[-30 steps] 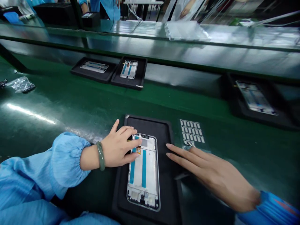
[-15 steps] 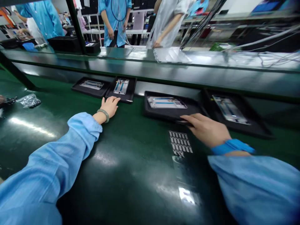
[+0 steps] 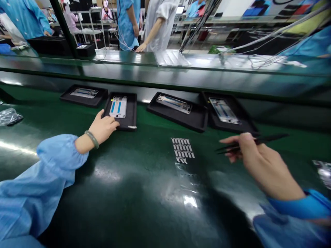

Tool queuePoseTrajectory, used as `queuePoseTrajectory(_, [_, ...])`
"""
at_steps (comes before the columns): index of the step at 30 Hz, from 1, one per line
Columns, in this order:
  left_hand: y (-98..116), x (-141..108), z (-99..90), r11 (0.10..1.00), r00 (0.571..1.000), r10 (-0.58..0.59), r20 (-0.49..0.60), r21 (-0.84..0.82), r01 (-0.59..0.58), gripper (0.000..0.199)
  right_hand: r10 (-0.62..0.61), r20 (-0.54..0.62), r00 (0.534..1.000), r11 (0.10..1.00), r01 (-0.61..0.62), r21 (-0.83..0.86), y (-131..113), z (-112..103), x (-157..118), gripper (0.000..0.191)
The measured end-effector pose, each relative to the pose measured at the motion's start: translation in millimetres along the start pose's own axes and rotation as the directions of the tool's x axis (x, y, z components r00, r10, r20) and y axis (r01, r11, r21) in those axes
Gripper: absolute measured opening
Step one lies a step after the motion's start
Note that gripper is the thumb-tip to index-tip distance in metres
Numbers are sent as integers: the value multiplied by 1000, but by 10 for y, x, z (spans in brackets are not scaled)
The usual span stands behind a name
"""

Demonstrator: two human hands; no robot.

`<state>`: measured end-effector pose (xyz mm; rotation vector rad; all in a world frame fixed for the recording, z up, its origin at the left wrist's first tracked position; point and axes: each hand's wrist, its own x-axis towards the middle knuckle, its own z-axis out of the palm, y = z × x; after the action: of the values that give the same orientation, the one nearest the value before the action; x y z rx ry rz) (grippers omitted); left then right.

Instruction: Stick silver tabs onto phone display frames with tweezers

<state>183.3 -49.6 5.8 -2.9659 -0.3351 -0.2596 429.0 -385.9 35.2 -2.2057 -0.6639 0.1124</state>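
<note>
My left hand (image 3: 102, 129) grips the near left edge of a shallow black tray (image 3: 130, 120). In it lies a silver phone frame (image 3: 118, 106) with two blue strips. My right hand (image 3: 261, 155) is closed on dark tweezers (image 3: 271, 138), held above the table with their tips pointing left. Between the hands, a clear sheet with rows of small grey-white stickers (image 3: 183, 148) lies flat on the green table. Farther back, a black tray (image 3: 196, 119) holds another phone frame (image 3: 174, 103). Beside it a further tray (image 3: 245, 124) holds one more frame (image 3: 224, 111).
A fourth black tray (image 3: 66, 96) with a phone frame stands at the back left. Plastic bags lie at the left (image 3: 10, 116) and right (image 3: 323, 170) edges. A raised shelf (image 3: 116, 74) runs behind the trays. Beyond it are co-workers in blue and white coats and hanging cables.
My left hand has taken hold of the tray, which has come nearer me. My right hand has left the middle tray and moved right; the tweezers now show clearly. The view has shifted.
</note>
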Motion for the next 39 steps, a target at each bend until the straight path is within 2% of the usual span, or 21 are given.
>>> queuePoseTrajectory(1, [104,-126,-48,999,999,44,9,-3,-44,17,75,-6,997,989,-74,127,13,6,-111,46])
queuePoseTrajectory(3, [323,-358,-129,987,987,160,-1,-3,-160,18,169,25,985,905,-165,393,31,73,-294,37])
queuePoseTrajectory(5, [552,-547,-189,965,967,256,-11,-54,-256,17,210,95,973,805,-228,547,34,180,-422,32])
queuePoseTrajectory(8, [920,-765,-257,914,924,381,-34,-138,-382,17,224,153,962,771,-271,577,18,353,-520,34])
queuePoseTrajectory(13, [1545,-1080,-386,796,842,528,-114,-278,-537,13,288,109,951,785,-300,543,22,541,-526,41])
queuePoseTrajectory(16, [1766,-1099,-467,706,800,572,-183,-387,-593,15,318,126,940,765,-333,551,68,590,-500,42])
queuePoseTrajectory(18, [1806,-933,-490,662,785,591,-184,-444,-603,20,324,139,936,755,-344,558,100,613,-487,40])
queuePoseTrajectory(20, [1786,-636,-459,694,814,558,-161,-449,-563,43,330,149,932,745,-354,566,121,633,-477,37])
queuePoseTrajectory(22, [1747,-281,-370,732,826,538,-166,-394,-556,56,337,161,928,733,-366,573,126,650,-468,33])
queuePoseTrajectory(25, [1718,166,-192,775,841,533,-95,-345,-530,58,352,179,919,712,-387,586,112,663,-454,30])
queuePoseTrajectory(27, [1720,339,-103,795,849,529,-11,-343,-500,57,365,194,911,689,-404,602,96,656,-443,28])
queuePoseTrajectory(30, [1733,429,-47,803,842,531,98,-374,-463,54,373,242,896,639,-436,633,67,608,-429,26])
queuePoseTrajectory(32, [1744,429,-44,800,837,532,125,-400,-448,53,368,272,889,608,-451,653,43,552,-424,25])
queuePoseTrajectory(36, [1731,397,-71,797,846,520,118,-423,-431,53,357,314,880,527,-467,710,-21,435,-441,26])
queuePoseTrajectory(39, [1588,328,-134,808,875,478,78,-431,-403,58,348,344,872,475,-480,737,-102,385,-500,28])
